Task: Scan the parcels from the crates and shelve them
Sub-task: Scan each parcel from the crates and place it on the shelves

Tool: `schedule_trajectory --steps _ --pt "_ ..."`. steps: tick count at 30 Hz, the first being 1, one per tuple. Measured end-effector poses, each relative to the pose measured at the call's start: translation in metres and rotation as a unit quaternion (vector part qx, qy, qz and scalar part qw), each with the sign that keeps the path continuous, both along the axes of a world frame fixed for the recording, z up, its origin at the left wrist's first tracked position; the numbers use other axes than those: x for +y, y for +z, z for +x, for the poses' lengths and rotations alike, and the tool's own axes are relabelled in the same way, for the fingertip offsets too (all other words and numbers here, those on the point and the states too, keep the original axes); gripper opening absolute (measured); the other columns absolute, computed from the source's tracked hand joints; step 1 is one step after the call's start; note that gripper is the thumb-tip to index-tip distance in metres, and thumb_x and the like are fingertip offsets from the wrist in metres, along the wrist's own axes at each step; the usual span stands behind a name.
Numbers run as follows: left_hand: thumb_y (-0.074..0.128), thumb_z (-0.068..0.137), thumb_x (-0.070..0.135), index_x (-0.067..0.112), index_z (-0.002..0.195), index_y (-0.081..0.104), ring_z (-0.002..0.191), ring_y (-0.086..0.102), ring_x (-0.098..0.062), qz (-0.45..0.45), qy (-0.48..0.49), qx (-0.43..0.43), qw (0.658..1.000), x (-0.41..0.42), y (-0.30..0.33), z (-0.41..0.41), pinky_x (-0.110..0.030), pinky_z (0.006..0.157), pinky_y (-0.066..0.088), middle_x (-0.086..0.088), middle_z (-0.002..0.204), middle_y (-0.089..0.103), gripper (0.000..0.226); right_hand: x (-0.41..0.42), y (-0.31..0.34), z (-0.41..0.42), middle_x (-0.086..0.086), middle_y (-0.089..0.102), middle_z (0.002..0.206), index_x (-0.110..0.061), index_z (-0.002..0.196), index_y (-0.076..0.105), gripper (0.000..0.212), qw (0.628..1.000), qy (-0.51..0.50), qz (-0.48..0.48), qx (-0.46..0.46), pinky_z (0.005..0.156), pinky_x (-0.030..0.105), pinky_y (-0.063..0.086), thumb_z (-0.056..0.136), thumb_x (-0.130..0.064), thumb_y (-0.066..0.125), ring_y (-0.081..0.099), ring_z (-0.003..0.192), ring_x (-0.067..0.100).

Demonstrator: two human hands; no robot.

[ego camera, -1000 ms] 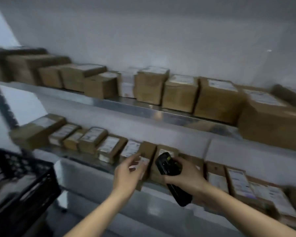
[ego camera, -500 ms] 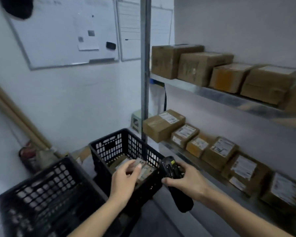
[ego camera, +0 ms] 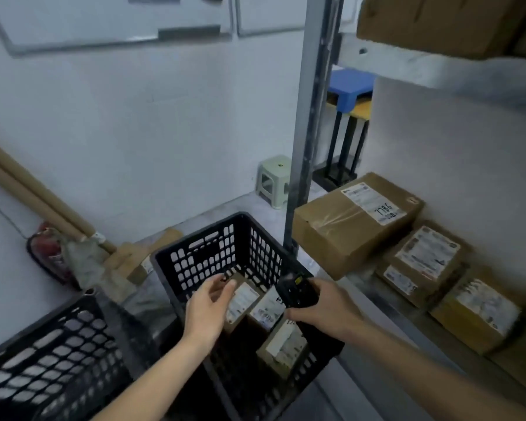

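A black plastic crate [ego camera: 207, 253] stands on the floor below me with several small labelled cardboard parcels [ego camera: 281, 344] inside. My left hand [ego camera: 207, 311] hovers over the crate with relaxed fingers, holding nothing, just above a parcel [ego camera: 243, 299]. My right hand [ego camera: 325, 311] grips a black handheld scanner [ego camera: 295, 291] above the crate's right side. On the lower shelf [ego camera: 377, 293] to the right lie shelved brown parcels, the largest [ego camera: 353, 223] at its left end.
A second black crate [ego camera: 52, 354] sits at the lower left. A metal shelf upright [ego camera: 310, 117] rises just behind the crate. An upper shelf [ego camera: 438, 65] carries big boxes. A small stool [ego camera: 272, 180], cardboard tubes [ego camera: 34, 199] and a whiteboard [ego camera: 104, 19] line the wall.
The view swung left and down from the shelves to the crate. Both hands came down over the crate; the left one holds nothing and the right keeps the scanner.
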State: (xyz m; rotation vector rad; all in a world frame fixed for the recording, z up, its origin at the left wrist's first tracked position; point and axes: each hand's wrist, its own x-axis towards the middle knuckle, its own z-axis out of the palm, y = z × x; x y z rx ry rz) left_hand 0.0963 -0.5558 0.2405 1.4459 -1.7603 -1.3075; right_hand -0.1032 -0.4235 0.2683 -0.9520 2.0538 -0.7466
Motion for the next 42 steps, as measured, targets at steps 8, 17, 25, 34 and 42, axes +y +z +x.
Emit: schedule_trajectory --steps 8,17,25,34,42 --pt "0.060 0.097 0.046 0.015 0.144 0.052 0.123 0.057 -0.016 0.058 0.021 -0.072 0.996 -0.080 -0.090 -0.023 -0.028 0.102 0.043 -0.001 0.137 0.061 0.057 -0.095 -0.088 -0.022 -0.014 0.069 0.103 -0.032 0.118 0.062 0.057 0.996 0.029 0.077 -0.033 0.084 0.037 0.062 0.071 -0.047 0.091 0.069 0.091 0.010" --pt "0.061 0.096 0.045 0.011 0.149 0.046 0.134 0.050 -0.024 0.109 0.026 -0.099 0.989 -0.147 -0.169 -0.035 -0.032 0.104 0.041 -0.006 0.147 0.053 0.064 -0.184 -0.163 -0.035 -0.008 0.072 0.097 -0.030 0.113 0.064 0.055 0.991 0.025 0.130 -0.025 0.081 0.042 0.064 0.069 -0.049 0.091 0.073 0.086 0.016" --pt "0.062 0.096 0.046 0.012 0.147 0.048 0.125 0.056 -0.021 0.137 0.013 -0.138 0.981 -0.164 -0.196 -0.049 -0.034 0.101 0.049 -0.003 0.142 0.056 0.062 -0.210 -0.192 -0.051 -0.012 0.064 0.097 -0.018 0.133 0.059 0.069 0.987 0.000 0.161 -0.004 0.079 0.030 0.055 0.076 -0.040 0.090 0.061 0.085 0.009" --pt "0.062 0.096 0.046 0.015 0.145 0.051 0.125 0.056 -0.021 0.212 -0.027 -0.142 0.967 -0.114 -0.213 -0.070 -0.036 0.103 0.047 -0.005 0.140 0.057 0.058 -0.191 -0.201 -0.062 -0.009 0.066 0.100 -0.023 0.117 0.059 0.057 0.973 0.027 0.226 0.027 0.088 0.038 0.058 0.072 -0.043 0.089 0.065 0.094 0.016" --pt "0.061 0.099 0.037 0.010 0.135 0.057 0.112 0.060 -0.017 0.290 -0.033 -0.114 0.950 -0.087 -0.235 -0.085 -0.027 0.089 0.044 0.002 0.123 0.064 0.045 -0.188 -0.224 -0.065 -0.005 0.069 0.106 -0.025 0.113 0.063 0.079 0.968 0.037 0.246 0.023 0.088 0.042 0.061 0.047 -0.064 0.079 0.068 0.099 0.020"
